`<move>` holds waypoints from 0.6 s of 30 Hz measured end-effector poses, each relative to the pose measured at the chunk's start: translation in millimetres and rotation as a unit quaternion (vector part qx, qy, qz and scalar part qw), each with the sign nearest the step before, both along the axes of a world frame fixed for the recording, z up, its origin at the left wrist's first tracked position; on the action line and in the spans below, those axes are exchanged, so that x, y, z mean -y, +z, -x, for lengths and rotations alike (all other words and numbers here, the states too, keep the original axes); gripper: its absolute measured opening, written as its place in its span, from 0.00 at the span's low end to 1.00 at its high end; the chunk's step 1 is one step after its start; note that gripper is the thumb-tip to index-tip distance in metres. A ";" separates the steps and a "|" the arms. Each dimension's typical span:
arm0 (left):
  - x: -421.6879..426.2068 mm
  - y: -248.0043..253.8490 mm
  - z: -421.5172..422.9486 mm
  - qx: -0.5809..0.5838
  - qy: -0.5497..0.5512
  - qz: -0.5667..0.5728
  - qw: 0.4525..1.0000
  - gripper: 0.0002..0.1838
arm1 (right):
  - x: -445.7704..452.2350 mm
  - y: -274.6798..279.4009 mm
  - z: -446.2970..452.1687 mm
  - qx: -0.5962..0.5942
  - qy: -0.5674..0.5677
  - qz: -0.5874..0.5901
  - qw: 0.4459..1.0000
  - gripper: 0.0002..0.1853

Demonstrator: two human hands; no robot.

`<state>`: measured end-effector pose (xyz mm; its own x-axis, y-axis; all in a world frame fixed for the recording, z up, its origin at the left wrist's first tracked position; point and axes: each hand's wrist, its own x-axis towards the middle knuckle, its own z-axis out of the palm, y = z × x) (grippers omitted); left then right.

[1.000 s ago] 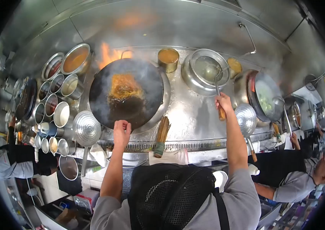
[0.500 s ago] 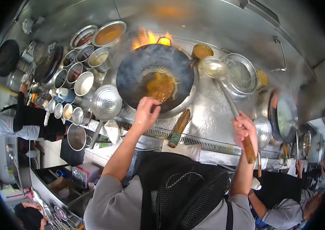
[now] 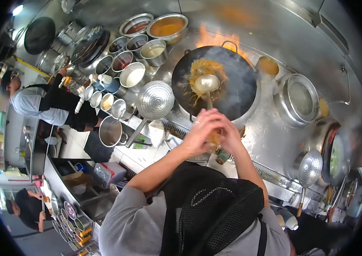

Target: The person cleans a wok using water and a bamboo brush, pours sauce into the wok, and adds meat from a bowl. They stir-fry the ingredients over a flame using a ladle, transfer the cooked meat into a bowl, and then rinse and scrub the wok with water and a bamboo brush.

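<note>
A large dark wok (image 3: 240, 91) smokes over flames, with orange-brown food (image 3: 204, 68) on its left part. The bowl of a ladle (image 3: 207, 83) rests on or just above that food. My right hand (image 3: 228, 135) is wrapped round the ladle's wooden handle, close to my body. Beside it, my left hand (image 3: 202, 133) is at the handle too, its fingers bent and partly smeared; whether it grips the handle is unclear. Below my hands lies a bamboo brush (image 3: 222, 157), partly covered by them.
Left of the wok are a perforated strainer (image 3: 155, 100), sauce pots (image 3: 132, 75) and basins (image 3: 167, 27). To the right stand a tin (image 3: 267, 67), a pot of liquid (image 3: 300, 99), another strainer (image 3: 310, 169) and a second wok (image 3: 336, 158). Co-workers (image 3: 40, 102) stand at the far left.
The view has turned rightward. The ladle has swung from beside the pot into the wok. My left hand has left the wok's edge and come together with my right hand at the handle.
</note>
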<state>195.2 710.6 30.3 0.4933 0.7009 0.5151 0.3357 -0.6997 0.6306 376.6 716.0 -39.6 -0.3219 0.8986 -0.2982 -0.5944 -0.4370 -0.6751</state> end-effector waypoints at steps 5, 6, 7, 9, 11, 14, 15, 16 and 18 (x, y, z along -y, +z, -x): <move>-34.7 16.4 109.9 0.346 0.175 0.180 0.904 0.20 | 78.1 -111.3 -24.1 0.747 -0.049 -0.204 0.631 0.44; -55.6 14.9 134.7 0.377 0.202 0.169 0.888 0.17 | 89.7 -109.6 -17.4 0.773 -0.016 -0.098 0.626 0.48; -71.1 10.6 153.2 0.462 0.178 0.185 0.849 0.15 | 95.1 -110.6 -13.5 0.791 0.011 0.006 0.612 0.53; -93.5 -0.2 184.7 0.551 0.136 0.195 0.800 0.12 | 98.7 -151.3 -16.4 0.758 -0.026 0.028 0.651 0.54; -109.9 -7.4 205.5 0.581 0.111 0.212 0.778 0.11 | 97.9 -159.2 -17.9 0.645 -0.131 0.034 0.752 0.46; -122.9 -18.3 228.7 0.590 0.084 0.249 0.763 0.11 | 100.5 -125.5 -62.6 0.147 -0.229 0.254 0.928 0.34; -125.2 -25.8 234.7 0.596 0.084 0.252 0.758 0.11 | 95.4 -88.1 -54.3 0.135 -0.266 0.226 0.927 0.30; -126.9 -34.5 241.7 0.599 0.058 0.263 0.754 0.13 | 91.1 -47.5 -45.7 0.121 -0.299 0.197 0.926 0.25; -126.9 -47.0 252.1 0.601 0.035 0.279 0.748 0.13 | 62.7 33.1 -11.8 0.199 -0.273 0.118 0.934 0.23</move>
